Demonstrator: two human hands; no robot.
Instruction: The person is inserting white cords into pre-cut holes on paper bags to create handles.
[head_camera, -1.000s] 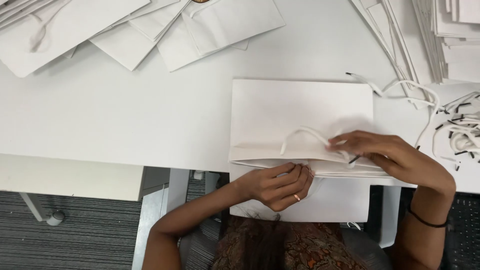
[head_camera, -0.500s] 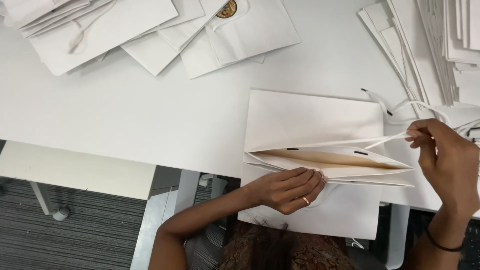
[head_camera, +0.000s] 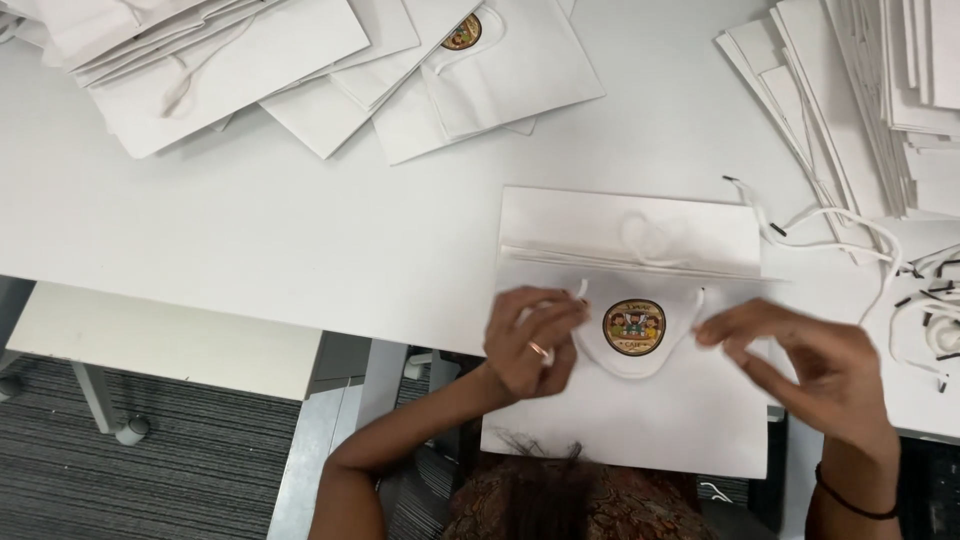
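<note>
Upper left: piled bags (head_camera: 210, 60), sticker (head_camera: 462, 32) showing on one. Centre, lower frame: bag (head_camera: 630, 330) now lying flat over the table (head_camera: 250, 250) edge, mouth closed since half a second ago, round sticker (head_camera: 633, 327) face up. Left hand (head_camera: 530, 345) curled, pinching the cord handle (head_camera: 630, 368) at its left end; right hand (head_camera: 810, 375) pinching the right end, other fingers loose. Far right: flat stacks (head_camera: 900, 90), loose cords (head_camera: 925, 300).

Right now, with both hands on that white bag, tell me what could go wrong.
The white paper bag hangs well over the table edge; it could slip toward the lap if released. The left hand and right hand pinch at the cord handle ends; a hard pull might tear the paper. Loose cords nearby could tangle.
</note>
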